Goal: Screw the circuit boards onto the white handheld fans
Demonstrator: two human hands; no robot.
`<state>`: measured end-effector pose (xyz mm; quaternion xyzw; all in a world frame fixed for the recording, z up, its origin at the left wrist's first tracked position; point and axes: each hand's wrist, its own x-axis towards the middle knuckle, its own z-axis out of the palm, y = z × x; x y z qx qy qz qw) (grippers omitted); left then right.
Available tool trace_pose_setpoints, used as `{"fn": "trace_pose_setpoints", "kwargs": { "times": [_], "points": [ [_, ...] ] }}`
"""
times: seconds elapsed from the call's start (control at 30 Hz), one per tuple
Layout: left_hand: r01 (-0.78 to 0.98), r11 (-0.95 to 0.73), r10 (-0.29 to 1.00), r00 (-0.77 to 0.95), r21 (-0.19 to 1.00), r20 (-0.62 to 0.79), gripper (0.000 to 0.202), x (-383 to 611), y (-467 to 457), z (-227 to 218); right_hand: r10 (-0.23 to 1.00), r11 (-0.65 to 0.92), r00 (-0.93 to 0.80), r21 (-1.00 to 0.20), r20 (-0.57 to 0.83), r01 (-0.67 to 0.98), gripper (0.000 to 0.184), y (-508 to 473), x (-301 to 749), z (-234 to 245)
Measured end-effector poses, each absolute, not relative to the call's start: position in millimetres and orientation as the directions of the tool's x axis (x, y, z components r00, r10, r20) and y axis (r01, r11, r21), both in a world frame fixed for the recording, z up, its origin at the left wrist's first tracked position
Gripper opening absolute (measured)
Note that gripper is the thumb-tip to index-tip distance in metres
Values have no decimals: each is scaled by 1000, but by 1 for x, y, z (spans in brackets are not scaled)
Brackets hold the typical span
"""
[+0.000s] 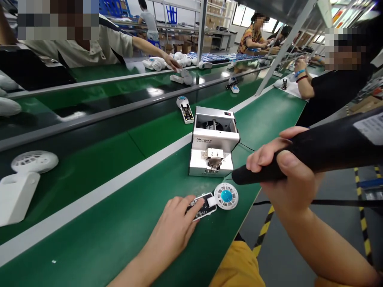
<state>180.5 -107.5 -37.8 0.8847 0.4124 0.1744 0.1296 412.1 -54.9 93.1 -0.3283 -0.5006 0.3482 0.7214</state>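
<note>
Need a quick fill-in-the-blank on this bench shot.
The screwdriver gripped in the right hand is ___ in colour.
The left hand rests on a small fan whose round centre is ___.
Past the small fan stands a white box, on a table whose top is ___.
Missing words: black; blue; green.

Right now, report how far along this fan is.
Done: the circuit board lies in the open fan body, which the left hand rests on. In hand: the right hand grips the screwdriver beside the screw feeder. Left: board uncovered.
</note>
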Motion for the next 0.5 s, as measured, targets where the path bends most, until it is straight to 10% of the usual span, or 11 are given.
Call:
{"fn": "trace_pose_setpoints", "kwargs": {
  "times": [0.5],
  "points": [
    [683,-510,846,508,523,163,44,188,-86,-45,771,635,215,-752,600,-177,24,-17,377,84]
  ]
}}
